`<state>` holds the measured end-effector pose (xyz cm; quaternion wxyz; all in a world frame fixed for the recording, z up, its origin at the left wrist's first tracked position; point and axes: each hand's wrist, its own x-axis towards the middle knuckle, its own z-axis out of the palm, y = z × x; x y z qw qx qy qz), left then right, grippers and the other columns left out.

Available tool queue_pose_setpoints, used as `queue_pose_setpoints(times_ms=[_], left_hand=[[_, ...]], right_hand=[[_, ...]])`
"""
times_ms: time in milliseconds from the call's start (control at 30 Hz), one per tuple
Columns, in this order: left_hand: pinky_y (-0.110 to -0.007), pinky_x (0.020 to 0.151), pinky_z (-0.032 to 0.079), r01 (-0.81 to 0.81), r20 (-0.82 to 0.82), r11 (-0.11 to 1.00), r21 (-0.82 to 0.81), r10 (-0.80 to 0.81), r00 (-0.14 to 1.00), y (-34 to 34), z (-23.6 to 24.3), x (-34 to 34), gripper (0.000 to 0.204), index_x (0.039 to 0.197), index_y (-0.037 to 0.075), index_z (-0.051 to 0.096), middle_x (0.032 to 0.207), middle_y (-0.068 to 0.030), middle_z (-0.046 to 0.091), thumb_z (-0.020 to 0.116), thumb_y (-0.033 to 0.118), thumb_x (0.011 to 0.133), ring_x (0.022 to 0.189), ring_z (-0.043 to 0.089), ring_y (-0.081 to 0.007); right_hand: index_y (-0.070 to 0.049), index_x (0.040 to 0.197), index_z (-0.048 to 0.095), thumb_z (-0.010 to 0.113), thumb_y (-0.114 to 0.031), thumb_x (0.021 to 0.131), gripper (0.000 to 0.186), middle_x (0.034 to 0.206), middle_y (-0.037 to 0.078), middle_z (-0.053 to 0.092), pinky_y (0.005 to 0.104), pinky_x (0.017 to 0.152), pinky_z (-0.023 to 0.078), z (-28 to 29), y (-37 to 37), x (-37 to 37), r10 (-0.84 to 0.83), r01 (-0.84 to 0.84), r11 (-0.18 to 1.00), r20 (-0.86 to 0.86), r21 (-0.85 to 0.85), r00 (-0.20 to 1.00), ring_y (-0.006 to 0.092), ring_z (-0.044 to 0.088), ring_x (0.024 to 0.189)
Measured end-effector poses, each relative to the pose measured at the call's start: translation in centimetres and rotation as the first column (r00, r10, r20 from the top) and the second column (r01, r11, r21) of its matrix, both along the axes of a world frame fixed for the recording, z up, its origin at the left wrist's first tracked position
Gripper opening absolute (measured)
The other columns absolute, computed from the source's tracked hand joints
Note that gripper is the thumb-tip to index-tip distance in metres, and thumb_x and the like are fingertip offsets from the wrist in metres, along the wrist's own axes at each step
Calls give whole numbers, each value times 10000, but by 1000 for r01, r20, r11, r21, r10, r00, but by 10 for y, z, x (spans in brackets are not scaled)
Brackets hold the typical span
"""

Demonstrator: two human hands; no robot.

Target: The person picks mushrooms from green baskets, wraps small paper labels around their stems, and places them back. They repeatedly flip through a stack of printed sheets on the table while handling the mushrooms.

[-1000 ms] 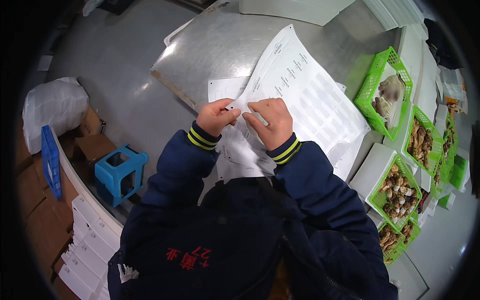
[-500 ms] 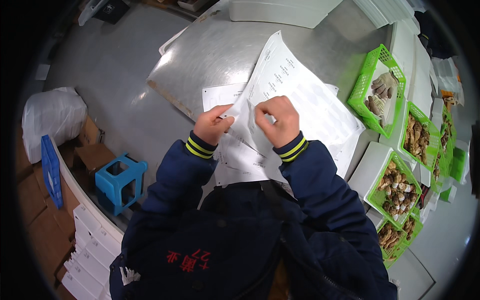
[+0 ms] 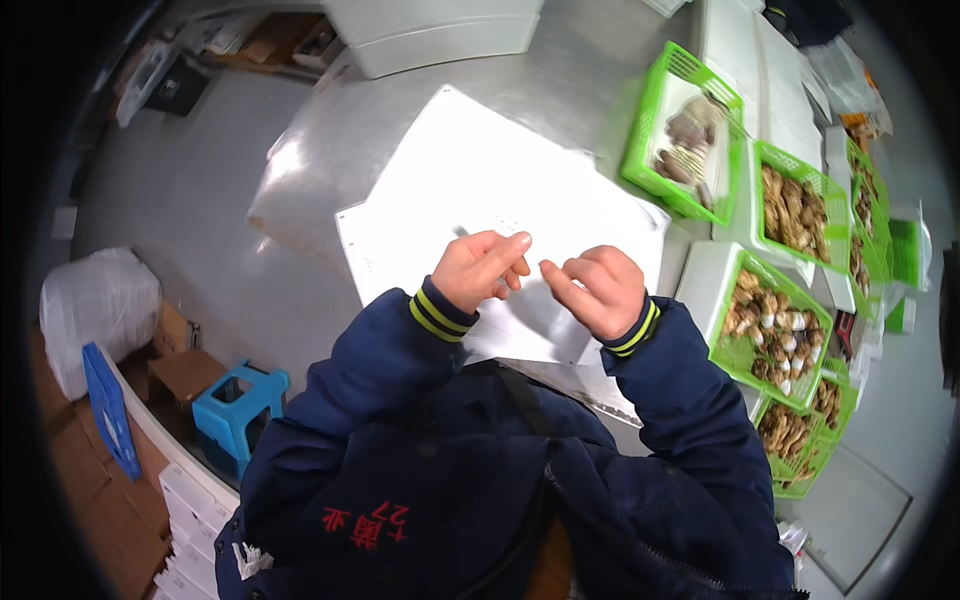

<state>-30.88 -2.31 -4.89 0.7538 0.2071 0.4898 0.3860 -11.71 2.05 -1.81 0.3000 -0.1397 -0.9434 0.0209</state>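
Observation:
White paper sheets (image 3: 450, 150) lie overlapping on the metal table, their print mostly washed out by glare. Over their near part, my left hand (image 3: 480, 271) is closed with the thumb against the bent fingers. A short gap away, my right hand (image 3: 602, 293) is closed as well, its index finger reaching toward the left one. Whatever either hand pinches cannot be told against the white paper. Beyond the sheets to the right, a green basket (image 3: 650, 120) holds a pair of gloves (image 3: 690, 135).
Bare metal table (image 3: 330, 150) extends left of the sheets. A white foam box (image 3: 440, 40) stands at its far edge. Green baskets of mushrooms (image 3: 785, 325) line the right side. On the floor at left are a blue stool (image 3: 240, 405) and a stuffed plastic bag (image 3: 100, 310).
The sheet I held raised between both hands now lies flat on the others. My hands have let it go and moved a little to the right and nearer. The view has shifted.

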Motion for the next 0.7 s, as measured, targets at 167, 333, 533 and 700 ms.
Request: queue_pose_setpoints(times_ms=[167, 333, 533, 700], left_hand=[[-197, 572, 407, -25, -28, 991, 135, 29, 999, 5, -1, 76, 239, 902, -17, 618, 691, -27, 574, 627, 205, 812, 623, 503, -77], [-200, 558, 383, -54, -25, 971, 235, 62, 998, 2, 0, 164, 203, 880, -17, 632, 688, -12, 567, 623, 177, 821, 609, 473, -60], [-209, 571, 370, -6, -11, 955, 297, 10, 1000, -4, 16, 260, 190, 875, -18, 627, 688, 1, 557, 611, 166, 830, 620, 464, -62], [-228, 570, 365, 111, -67, 942, 318, -95, 993, -15, 19, 320, 193, 900, -38, 603, 705, -16, 538, 601, 142, 831, 625, 459, -90]], right_hand=[[-29, 915, 623, 628, -34, 552, 363, 762, 45, 527, 282, 504, 408, 2, -20, 74, -177, 173, 981, -45, -91, 983, 182, 489, 608], [-46, 976, 610, 757, -76, 639, 369, 766, 48, 539, 270, 589, 411, 10, -62, 148, -676, 360, 566, -168, -742, 717, 161, 506, 683], [55, 970, 557, 674, -26, 756, 258, 727, -8, 524, 166, 574, 395, -10, -93, 213, -907, -258, 47, -149, -965, 393, 44, 475, 632], [29, 833, 635, 655, -74, 791, 112, 782, 13, 542, 194, 595, 372, -7, -106, 266, -930, -114, 172, -199, -979, 308, 60, 478, 673]])
